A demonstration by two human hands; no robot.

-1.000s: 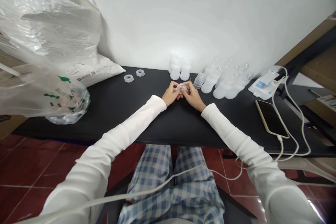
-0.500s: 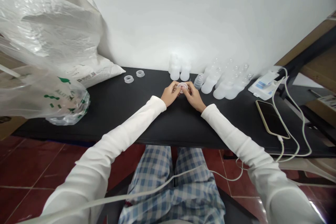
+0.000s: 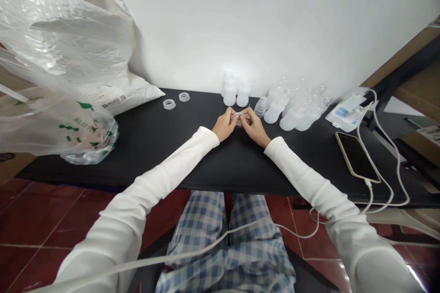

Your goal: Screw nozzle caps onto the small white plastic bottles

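Gripping a clear plastic ring [image 3: 239, 120] between them, the left hand [image 3: 224, 126] and right hand [image 3: 255, 127] meet above the middle of the black table [image 3: 147, 135]. Both hands have their fingers clamped on the ring from opposite sides, thumbs toward the wearer; the fingertips behind it are partly hidden.

Half a second ago the right thumb lay across the ring's face; now the thumbs sit farther apart, one at each side, leaving more of its middle in sight. The ring's angle looks changed too, though its exact tilt is too small to tell. The hands stay in nearly the same spot.

Around them, the layout matches the earlier frames. Two loose clear rings [image 3: 169, 104] lie well to the left, near the tip of a white plastic mailer bag [image 3: 113, 96]. Two translucent white bottles [image 3: 242, 97] stand just beyond the hands, by the wall. A clear ridged cup-like piece [image 3: 260, 107] lies just beside the right hand, next to a larger cluster of translucent bottles [image 3: 297, 116]. Farther right, a smartphone [image 3: 357, 155] rests with a white cable [image 3: 369, 190] plugged in.
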